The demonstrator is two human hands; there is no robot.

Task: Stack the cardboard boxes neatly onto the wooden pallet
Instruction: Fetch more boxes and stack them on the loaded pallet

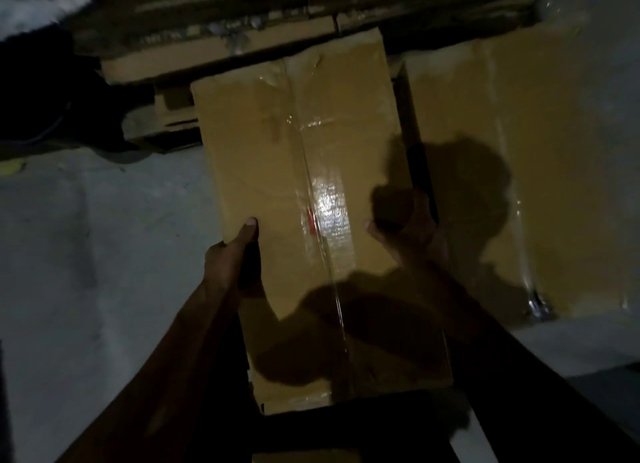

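Both hands clasped on the long cardboard box [304, 192]: left hand [227, 254] gripping its left edge, thumb on top; right hand [408, 234] gripping the right edge, thumb over the taped lid. Held lengthwise, far end reaching toward the wooden pallet [166, 116]. Just right, a second taped box [519, 150], lying on the pale floor [104, 254]. Beyond, flattened cardboard [242, 39] piled on the pallet, dim and blurred.

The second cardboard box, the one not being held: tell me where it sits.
In the head view the second box lies at the right, beside the held box, a dark gap between them, with the wooden pallet beyond.
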